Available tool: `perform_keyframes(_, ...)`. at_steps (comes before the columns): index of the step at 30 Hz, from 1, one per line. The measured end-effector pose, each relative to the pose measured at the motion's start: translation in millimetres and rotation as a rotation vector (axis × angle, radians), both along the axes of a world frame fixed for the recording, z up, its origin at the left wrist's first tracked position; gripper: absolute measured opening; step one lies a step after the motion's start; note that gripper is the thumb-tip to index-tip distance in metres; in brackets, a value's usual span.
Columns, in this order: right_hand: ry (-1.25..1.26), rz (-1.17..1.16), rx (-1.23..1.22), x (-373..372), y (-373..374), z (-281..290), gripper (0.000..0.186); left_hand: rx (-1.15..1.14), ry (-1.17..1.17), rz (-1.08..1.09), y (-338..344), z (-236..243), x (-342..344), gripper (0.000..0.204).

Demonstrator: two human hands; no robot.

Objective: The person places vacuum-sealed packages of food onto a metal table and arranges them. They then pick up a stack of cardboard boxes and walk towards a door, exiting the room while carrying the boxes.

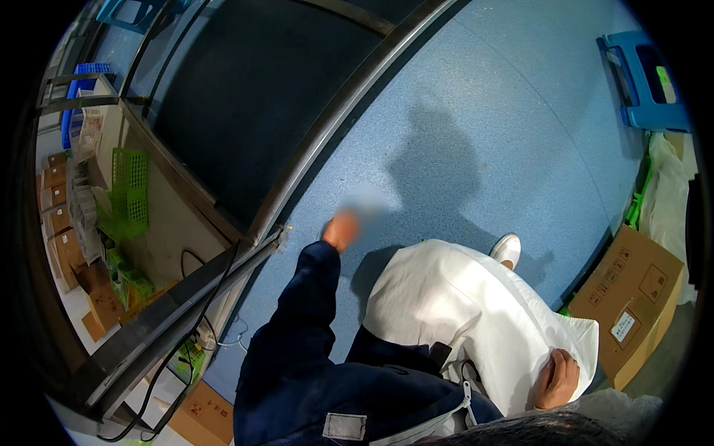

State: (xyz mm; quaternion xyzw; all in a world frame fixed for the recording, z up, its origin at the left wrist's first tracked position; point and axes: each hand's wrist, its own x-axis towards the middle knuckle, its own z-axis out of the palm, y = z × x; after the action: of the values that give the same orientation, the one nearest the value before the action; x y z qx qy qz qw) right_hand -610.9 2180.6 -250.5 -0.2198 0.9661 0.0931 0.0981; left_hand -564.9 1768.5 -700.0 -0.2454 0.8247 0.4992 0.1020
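A large white sack (476,320) is held against the person's body, low in the picture and a little right of the middle, above the blue floor (513,134). Its lower right corner is gripped by the right hand (556,379), whose fingers are closed around a fold of the white material. The left hand (341,229) is stretched forward at the end of a dark blue sleeve (297,327); it is blurred, so it cannot be told if it is open or closed, and nothing is seen in it. A white shoe (507,249) is seen just beyond the upper edge of the sack, and the person's shadow is thrown on the floor in front. To the left, a long conveyor with a dark belt (245,97) and a metal frame (335,126) runs diagonally, with green baskets (128,193) and brown boxes stored beneath it. At the right, a brown cardboard box (632,297) stands on the floor near the sack, and a blue plastic stool (647,78) is placed well apart, at the upper right.
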Motion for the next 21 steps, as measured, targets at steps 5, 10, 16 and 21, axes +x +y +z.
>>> perform_keyframes(5,-0.018,-0.019,-0.017,0,-7,4,0.023,-0.311,0.019,0.000,25,-21,11,0.021)
perform_keyframes(10,-0.021,0.009,-0.006,1,7,-5,0.022,-0.796,-0.013,-0.090,23,-69,44,0.017)
perform_keyframes(16,-0.092,-0.118,-0.117,-5,-4,3,0.019,-0.346,0.206,0.270,32,-7,1,0.013)
perform_keyframes(21,-0.116,-0.150,-0.130,-8,-3,3,0.021,-0.391,0.179,0.130,23,8,-18,0.008)
